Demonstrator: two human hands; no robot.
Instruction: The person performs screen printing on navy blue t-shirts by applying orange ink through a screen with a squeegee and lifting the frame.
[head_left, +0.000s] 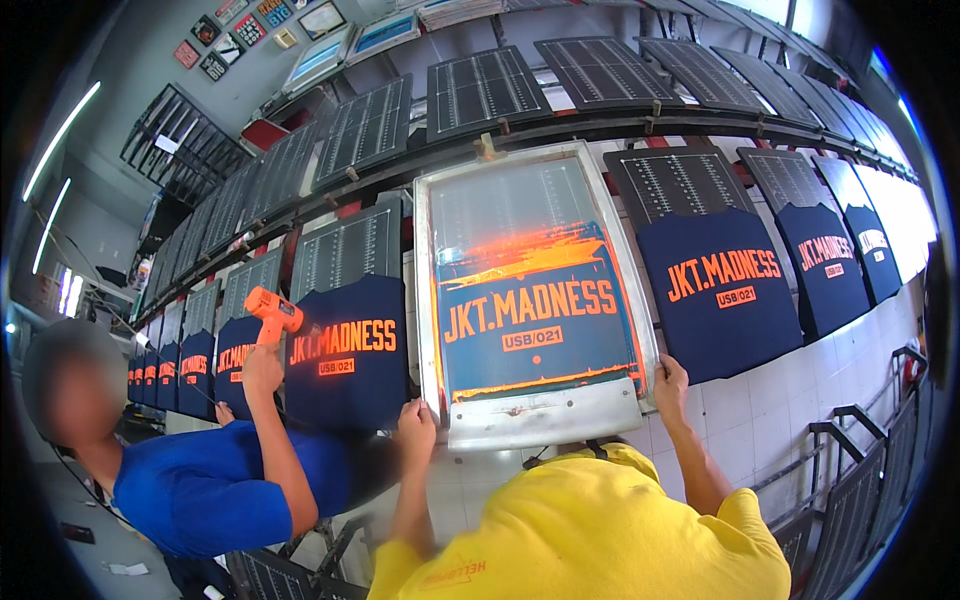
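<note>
A metal-edged printing screen (425, 300) lies over a navy shirt on the pallet in front of me. Orange ink is smeared across its mesh (515, 258), and orange lettering shows in the middle. My left hand (417, 428) is closed on the screen's near left corner. At its right edge, close to the near corner, my right hand (671, 382) grips the frame, with its fingers partly hidden. A wide pale metal bar (545, 417), bent along its length and with rivet-like dots, sits across the near end of the screen between my hands.
At left, a co-worker in a blue shirt (215, 490) points an orange heat gun (272, 310) at a printed navy shirt (345, 370). More printed shirts (722, 290) lie on pallets along both sides. Across the rail stands a row of bare pallets (485, 90); racks (850, 480) stand lower right.
</note>
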